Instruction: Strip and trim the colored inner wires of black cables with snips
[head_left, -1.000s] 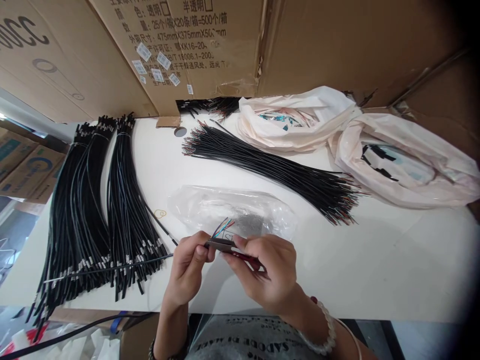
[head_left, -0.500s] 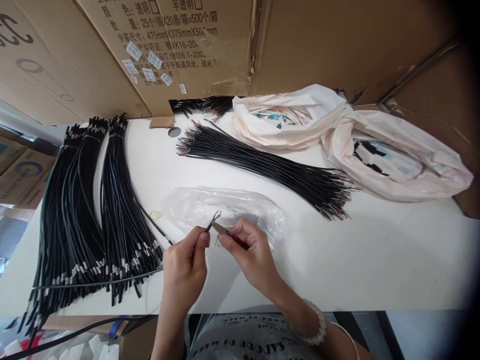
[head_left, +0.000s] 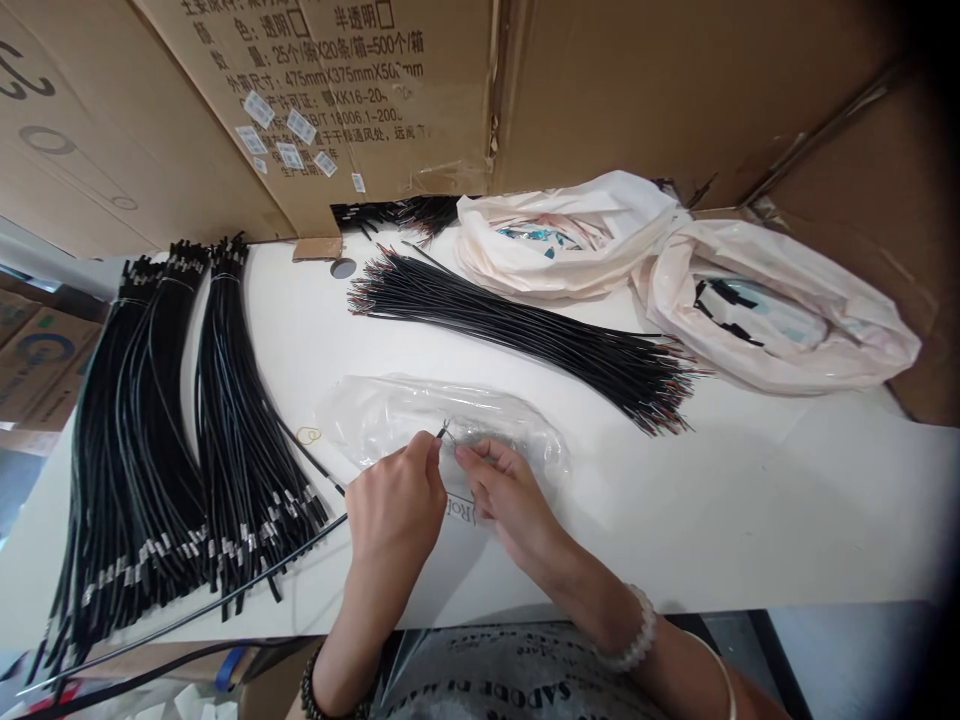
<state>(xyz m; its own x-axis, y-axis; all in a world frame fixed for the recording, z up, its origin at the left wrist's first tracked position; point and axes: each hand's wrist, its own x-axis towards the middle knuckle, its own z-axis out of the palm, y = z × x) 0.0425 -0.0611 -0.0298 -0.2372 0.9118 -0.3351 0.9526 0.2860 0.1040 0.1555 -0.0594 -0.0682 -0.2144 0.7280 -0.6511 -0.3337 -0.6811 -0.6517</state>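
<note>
Black cable [head_left: 300, 552] pinched, left hand [head_left: 397, 497]; right hand [head_left: 506, 492] curled, hold unclear; table edge [head_left: 720, 608] behind.

The carton [head_left: 450, 110] reads "475mmX375mm" and "18006.1", the grey shirt [head_left: 457, 670] partly "DI".

Looks like a workshop for cable work, judging by the white table [head_left: 750, 520] laid with tied bundles [head_left: 232, 400] of black cable, another sheaf [head_left: 517, 325] with bared ends [head_left: 671, 395], open bags [head_left: 637, 200] of bits [head_left: 547, 237], and big boxes [head_left: 615, 100] standing behind
</note>
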